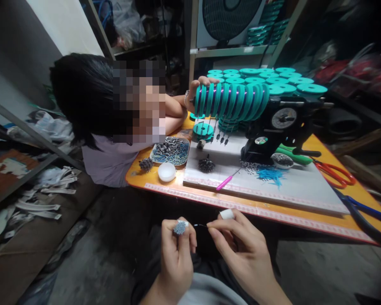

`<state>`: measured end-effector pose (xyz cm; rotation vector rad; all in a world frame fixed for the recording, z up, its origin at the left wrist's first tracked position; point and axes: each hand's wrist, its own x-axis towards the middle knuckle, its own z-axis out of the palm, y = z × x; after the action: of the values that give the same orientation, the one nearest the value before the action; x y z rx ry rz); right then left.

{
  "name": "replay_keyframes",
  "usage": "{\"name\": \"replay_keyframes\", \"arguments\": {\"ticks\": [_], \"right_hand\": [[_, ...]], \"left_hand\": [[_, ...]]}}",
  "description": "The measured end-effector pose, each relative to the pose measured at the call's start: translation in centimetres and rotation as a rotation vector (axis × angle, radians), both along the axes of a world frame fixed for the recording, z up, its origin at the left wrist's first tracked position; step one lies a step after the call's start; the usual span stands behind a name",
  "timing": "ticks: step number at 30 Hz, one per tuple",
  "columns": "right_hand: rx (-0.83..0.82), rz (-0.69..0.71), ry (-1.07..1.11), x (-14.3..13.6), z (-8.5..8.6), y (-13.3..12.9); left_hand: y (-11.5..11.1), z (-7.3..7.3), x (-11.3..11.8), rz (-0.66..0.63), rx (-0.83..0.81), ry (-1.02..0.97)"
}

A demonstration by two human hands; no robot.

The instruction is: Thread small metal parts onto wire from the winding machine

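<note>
Gripping a bundle [179, 228] in left fingers [184, 243], pinching a wire [201, 225] in right fingers [221, 225], before the tabletop [136, 178]; facing a cup [167, 173], pink tool [224, 183], machine [263, 146], and 1 co-worker's hand [195, 88] at the reels [233, 101].

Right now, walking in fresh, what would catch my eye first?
Probably the row of turquoise spools on the black machine, with more turquoise discs behind it. Nearer, the left hand holds a grey-tipped bundle and the right hand pinches something thin. A pink-handled tool lies on the pale board.
</note>
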<state>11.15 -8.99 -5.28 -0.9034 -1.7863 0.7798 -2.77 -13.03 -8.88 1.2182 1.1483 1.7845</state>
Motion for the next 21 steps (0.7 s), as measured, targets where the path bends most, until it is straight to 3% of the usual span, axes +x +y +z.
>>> {"name": "replay_keyframes", "arguments": {"ticks": [10,17,21], "right_hand": [[-0.016,-0.018,0.025,-0.2,0.0,0.1],[0.013,-0.027,0.083,-1.0,0.1,0.4],[0.026,-0.021,0.112,-1.1,0.1,0.7]], "left_hand": [[0.1,-0.1,0.0,-0.020,-0.022,-0.022],[-0.2,0.4,0.7,-0.085,-0.189,-0.153],[-0.3,0.6,1.1,-0.030,-0.252,-0.216]]}}
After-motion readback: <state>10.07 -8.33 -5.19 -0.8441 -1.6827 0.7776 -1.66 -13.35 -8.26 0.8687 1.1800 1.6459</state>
